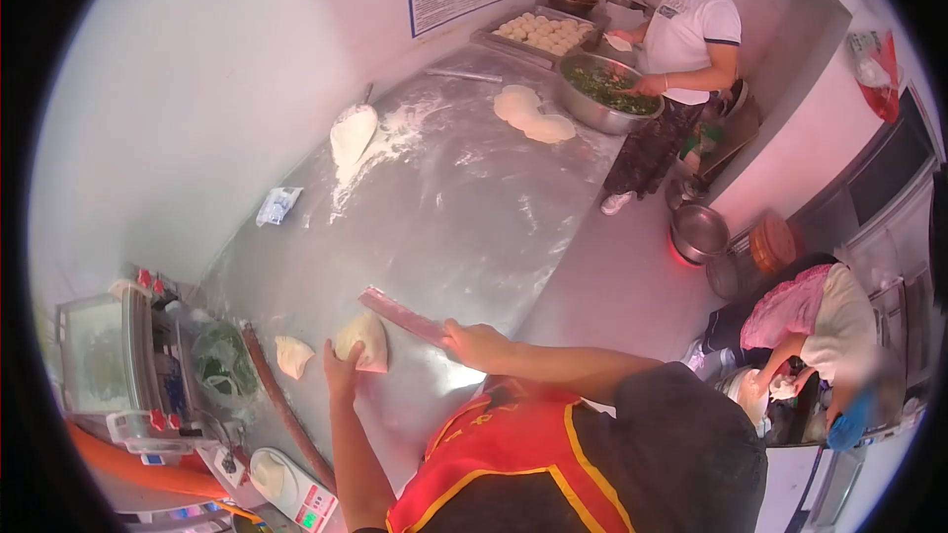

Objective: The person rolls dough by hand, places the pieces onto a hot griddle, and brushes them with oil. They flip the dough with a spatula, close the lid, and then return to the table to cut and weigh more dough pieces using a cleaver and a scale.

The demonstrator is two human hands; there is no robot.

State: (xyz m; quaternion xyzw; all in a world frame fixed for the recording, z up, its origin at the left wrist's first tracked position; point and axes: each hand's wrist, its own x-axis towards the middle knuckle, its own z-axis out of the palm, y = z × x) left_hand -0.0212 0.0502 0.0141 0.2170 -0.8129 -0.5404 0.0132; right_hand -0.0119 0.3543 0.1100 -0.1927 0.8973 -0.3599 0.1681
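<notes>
My left hand rests against a pale lump of dough on the metal table, its thumb and fingers closed on the near left side. In my right hand is a long, flat, pinkish knife, gripped at its near end. Its far end points left, just above and beyond the dough. A smaller piece of dough lies left of my left hand. Farther left, a long brown rolling pin lies along the table's edge.
A scale holds more dough. Across the table are a flour scoop, flat dough rounds, a bowl of greens and a tray of dough balls. A co-worker stands there; another person bends at right.
</notes>
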